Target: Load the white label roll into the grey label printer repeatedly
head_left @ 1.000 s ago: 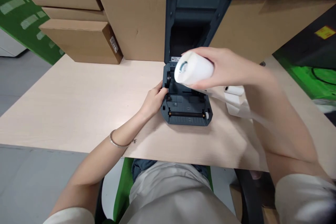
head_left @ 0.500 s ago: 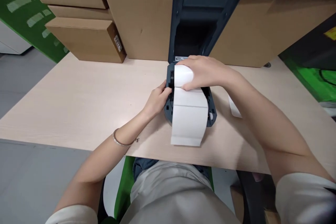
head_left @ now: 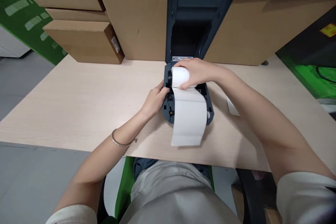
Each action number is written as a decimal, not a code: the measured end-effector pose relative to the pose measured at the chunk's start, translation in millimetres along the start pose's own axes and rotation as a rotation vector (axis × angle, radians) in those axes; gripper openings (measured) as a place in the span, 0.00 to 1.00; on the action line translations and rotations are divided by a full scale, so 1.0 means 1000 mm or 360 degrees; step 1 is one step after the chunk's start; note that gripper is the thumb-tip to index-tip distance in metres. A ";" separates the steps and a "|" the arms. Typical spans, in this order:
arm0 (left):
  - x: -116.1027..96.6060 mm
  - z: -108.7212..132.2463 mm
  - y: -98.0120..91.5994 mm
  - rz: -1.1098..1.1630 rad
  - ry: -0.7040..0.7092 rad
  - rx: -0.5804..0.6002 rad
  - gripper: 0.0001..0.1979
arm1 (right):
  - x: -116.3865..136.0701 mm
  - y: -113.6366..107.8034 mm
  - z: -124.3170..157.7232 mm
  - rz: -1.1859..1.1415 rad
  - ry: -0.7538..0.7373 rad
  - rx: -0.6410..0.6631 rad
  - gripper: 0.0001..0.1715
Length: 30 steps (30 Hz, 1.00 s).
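Note:
A dark blue-grey label printer (head_left: 210, 113) stands on the table with its lid (head_left: 195, 14) swung up and back. Inside its body lies a white label roll (head_left: 180, 76), and a strip of blank labels (head_left: 189, 119) hangs from it over the printer's front. My right hand (head_left: 198, 71) is wrapped over the roll, fingers at the back and thumb at the front. At the printer's left side, my left hand (head_left: 156, 98) grips the casing edge, thumb on top; its other fingertips are partly hidden.
Behind the printer stand large cardboard boxes (head_left: 139, 28), with a smaller flat box (head_left: 84, 42) at the left. A white piece (head_left: 232, 107) lies on the table (head_left: 78, 105), partly under my right forearm.
The label strip has shifted slightly and smoothed out, showing more of the printer's left inside. My right hand stays on the roll. The whole view has moved a little.

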State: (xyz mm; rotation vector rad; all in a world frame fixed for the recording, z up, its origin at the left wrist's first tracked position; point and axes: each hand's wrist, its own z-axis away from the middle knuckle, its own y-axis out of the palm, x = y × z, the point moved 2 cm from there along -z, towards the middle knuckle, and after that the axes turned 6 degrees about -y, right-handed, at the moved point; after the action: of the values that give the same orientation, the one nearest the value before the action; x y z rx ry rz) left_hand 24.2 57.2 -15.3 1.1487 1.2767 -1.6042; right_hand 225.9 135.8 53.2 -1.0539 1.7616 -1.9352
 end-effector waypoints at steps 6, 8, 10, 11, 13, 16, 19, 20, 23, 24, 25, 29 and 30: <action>-0.001 0.000 0.000 -0.0035 0.0020 -0.0010 0.20 | 0.017 0.014 0.009 0.0339 0.0007 0.0101 0.40; -0.001 0.000 0.000 -0.0028 0.0009 -0.0007 0.19 | 0.036 0.012 0.021 0.0498 0.0031 0.0056 0.39; -0.001 0.000 0.000 -0.0011 -0.0005 0.0004 0.18 | 0.061 0.011 0.039 0.0569 0.0083 -0.0051 0.32; -0.001 0.000 0.000 0.0003 -0.0005 0.0011 0.17 | 0.075 0.012 0.051 0.0568 0.0117 -0.0101 0.29; 0.000 0.000 0.000 0.0032 0.0015 0.0022 0.15 | 0.099 0.020 0.075 0.0501 0.0163 -0.0160 0.29; 0.001 0.000 0.001 0.0055 0.0053 0.0017 0.15 | 0.123 0.046 0.104 0.0396 0.0070 -0.0189 0.38; 0.002 0.000 0.002 0.0079 0.0037 -0.0013 0.16 | 0.130 0.071 0.116 0.0267 0.0032 -0.0219 0.52; 0.003 0.000 0.002 0.0106 0.0028 -0.0022 0.17 | 0.130 0.076 0.117 0.0203 0.0047 -0.0220 0.54; 0.005 -0.001 0.004 0.0222 0.0001 -0.0018 0.20 | 0.123 0.067 0.119 0.0032 0.0038 -0.0192 0.50; 0.006 -0.001 0.005 0.0268 -0.0007 -0.0009 0.22 | 0.119 0.057 0.119 -0.0009 0.0007 -0.0192 0.46; 0.007 -0.002 0.006 0.0312 -0.0016 0.0007 0.23 | 0.113 0.045 0.119 -0.0035 -0.0008 -0.0226 0.41; 0.010 -0.004 0.013 0.0506 0.0005 0.0130 0.28 | 0.057 -0.023 0.105 0.0040 0.0331 -0.1030 0.23; 0.010 -0.005 0.014 0.0553 0.0026 0.0161 0.29 | 0.038 -0.037 0.098 0.0021 0.0444 -0.1330 0.19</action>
State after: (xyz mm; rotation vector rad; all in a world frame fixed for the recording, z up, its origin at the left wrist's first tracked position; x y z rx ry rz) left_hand 35.5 58.6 -29.1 1.3650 0.9508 -1.4132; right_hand 277.5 47.4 97.1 -1.0052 2.8405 -1.3684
